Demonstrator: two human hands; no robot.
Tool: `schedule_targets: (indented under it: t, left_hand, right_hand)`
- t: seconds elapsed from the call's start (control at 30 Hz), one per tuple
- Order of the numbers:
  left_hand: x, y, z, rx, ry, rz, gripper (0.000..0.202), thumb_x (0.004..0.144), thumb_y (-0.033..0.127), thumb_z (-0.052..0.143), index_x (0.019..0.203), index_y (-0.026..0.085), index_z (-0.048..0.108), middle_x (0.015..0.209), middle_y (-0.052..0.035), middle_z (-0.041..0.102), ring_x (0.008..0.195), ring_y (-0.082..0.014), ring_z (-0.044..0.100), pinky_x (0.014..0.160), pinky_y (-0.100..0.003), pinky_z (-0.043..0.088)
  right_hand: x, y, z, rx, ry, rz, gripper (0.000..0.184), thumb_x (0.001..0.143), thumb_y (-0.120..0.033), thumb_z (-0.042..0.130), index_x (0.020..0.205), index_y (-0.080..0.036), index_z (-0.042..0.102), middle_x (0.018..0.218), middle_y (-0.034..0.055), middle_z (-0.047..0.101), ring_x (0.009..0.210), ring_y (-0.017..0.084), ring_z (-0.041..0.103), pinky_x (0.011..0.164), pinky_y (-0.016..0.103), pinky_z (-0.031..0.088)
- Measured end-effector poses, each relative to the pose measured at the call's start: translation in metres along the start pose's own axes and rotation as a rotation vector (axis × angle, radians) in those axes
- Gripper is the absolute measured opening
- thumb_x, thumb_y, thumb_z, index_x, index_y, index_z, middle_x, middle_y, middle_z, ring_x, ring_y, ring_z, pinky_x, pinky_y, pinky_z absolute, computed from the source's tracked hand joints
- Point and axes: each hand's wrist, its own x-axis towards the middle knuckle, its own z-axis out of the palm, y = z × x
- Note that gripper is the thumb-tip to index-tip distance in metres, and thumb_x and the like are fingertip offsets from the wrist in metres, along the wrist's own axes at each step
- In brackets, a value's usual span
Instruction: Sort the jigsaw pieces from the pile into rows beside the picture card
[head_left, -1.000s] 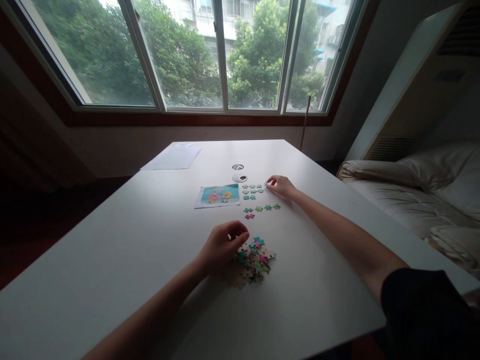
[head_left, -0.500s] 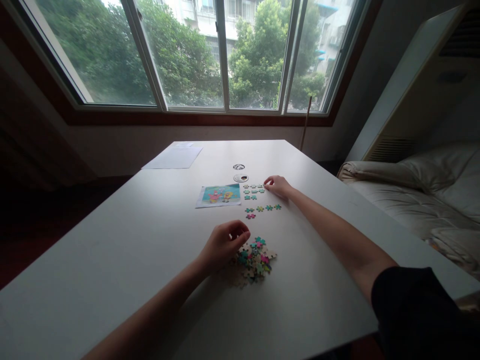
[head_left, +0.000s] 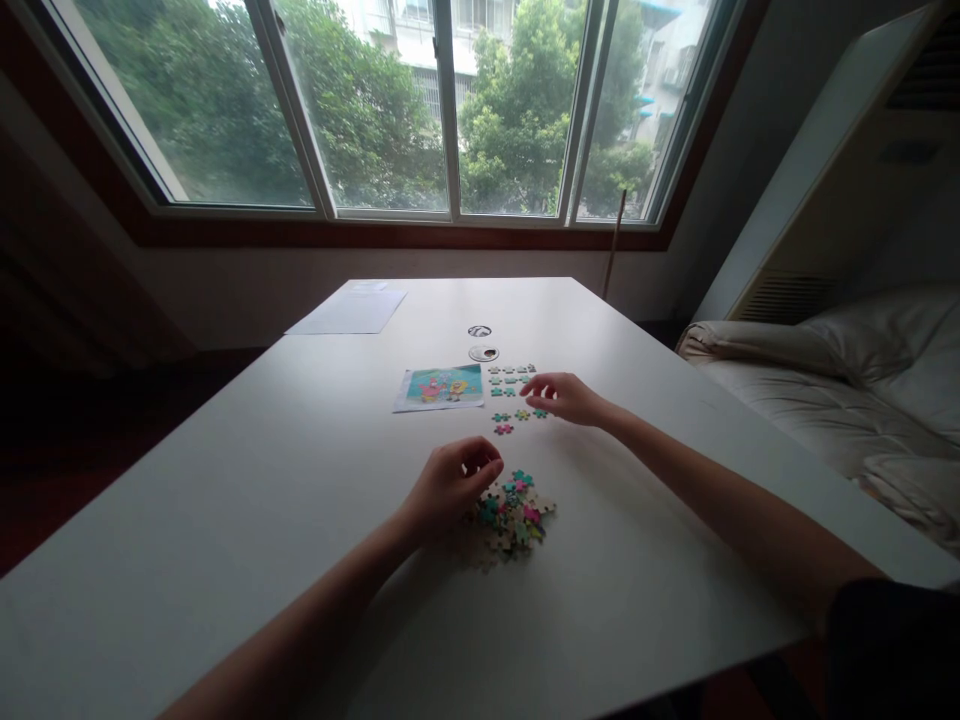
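My right hand (head_left: 564, 397) hovers over the right end of the laid-out jigsaw pieces, fingers spread apart with nothing seen in them. Under and beside it lie short rows of mostly teal jigsaw pieces (head_left: 510, 380), and nearer me a looser row with a yellowish piece (head_left: 522, 415) and a pink piece (head_left: 503, 429). My left hand (head_left: 452, 480) rests at the left edge of a heap of jigsaw pieces (head_left: 517, 520), its fingers curled in and thumb close to the fingertips. Whether it pinches anything is hidden. Left of the rows lies a cartoon picture sheet (head_left: 439, 388).
Everything lies on a white table (head_left: 262, 480). Two round flat items (head_left: 484, 353) sit beyond the rows. White paper (head_left: 349, 311) lies at the far left corner. A cream sofa (head_left: 810, 390) stands to the right, and a window (head_left: 390, 110) is ahead.
My right hand has drawn back from the far row's right end toward me, and its fingers have opened; a piece lies where it was. My left hand has stayed in place.
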Motion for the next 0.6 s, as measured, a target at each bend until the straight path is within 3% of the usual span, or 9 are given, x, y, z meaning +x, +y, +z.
schedule_targets:
  t: [0.2,0.4,0.6]
  left_hand:
    - [0.0,0.0,0.001,0.037,-0.002,0.002,0.018,0.079,0.03,0.051,0.074,0.015,0.06,0.061,0.0011,0.057,0.056,-0.0097,0.047,0.052,-0.02,0.036]
    - [-0.001,0.002,0.002,0.092,-0.007,0.024,0.017,0.078,0.029,0.052,0.074,0.015,0.06,0.06,0.0017,0.056,0.054,-0.009,0.045,0.051,-0.019,0.036]
    - [0.0,0.001,0.002,0.105,-0.009,0.025,0.016,0.077,0.028,0.052,0.073,0.015,0.061,0.058,0.0025,0.054,0.052,-0.0085,0.045,0.05,-0.019,0.036]
  right_hand:
    - [-0.049,-0.031,0.004,0.108,-0.261,-0.179,0.023,0.078,-0.028,0.056,0.098,-0.02,0.063,0.077,0.0016,0.06,0.063,0.008,0.053,0.056,0.019,0.043]
    - [-0.066,-0.037,0.017,0.02,-0.256,-0.234,0.028,0.078,-0.032,0.058,0.104,-0.023,0.063,0.085,0.0032,0.054,0.068,0.009,0.051,0.065,0.021,0.043]
    - [-0.065,-0.039,0.019,-0.021,-0.265,-0.147,0.025,0.078,-0.029,0.057,0.101,-0.021,0.061,0.086,0.0034,0.053,0.07,0.011,0.05,0.064,0.022,0.041]
